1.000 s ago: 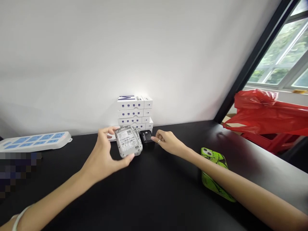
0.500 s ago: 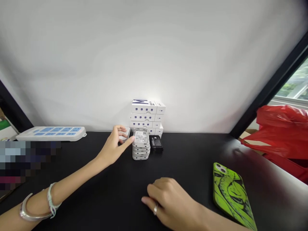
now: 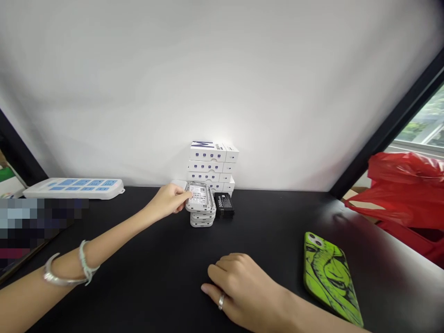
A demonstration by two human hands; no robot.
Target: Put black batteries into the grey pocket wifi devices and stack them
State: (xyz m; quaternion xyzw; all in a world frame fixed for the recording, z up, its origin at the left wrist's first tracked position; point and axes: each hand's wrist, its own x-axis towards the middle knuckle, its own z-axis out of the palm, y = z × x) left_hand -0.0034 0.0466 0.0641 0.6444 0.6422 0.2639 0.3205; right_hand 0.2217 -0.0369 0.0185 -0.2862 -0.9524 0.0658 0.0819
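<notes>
With thumb and fingers, my left hand (image 3: 172, 199) pinches the left edge of the top white device body (image 3: 198, 195), which has an open, labelled battery bay. This piece is shifted left and slightly askew on a stack of similar white device bodies (image 3: 201, 221). Behind my left fingers, a flat white piece (image 3: 179, 183) is partly hidden. Touching or close to the stack's right side are black 3000 mAh batteries (image 3: 224, 203). Nearer to me, my right hand (image 3: 239, 289) rests on the black table with its fingers curled and nothing visible in them.
White printed boxes (image 3: 208, 155) are stacked against the wall. A white and blue power strip (image 3: 74, 188) lies at the back left. To the right are a phone in a green case (image 3: 331, 277) and a red plastic bag (image 3: 405, 185). A blurred-out object (image 3: 31, 231) occupies the left edge.
My left fingers have closed on the top device body, which has moved slightly left and turned out of line with the stack. My right hand has stayed nearly still.
</notes>
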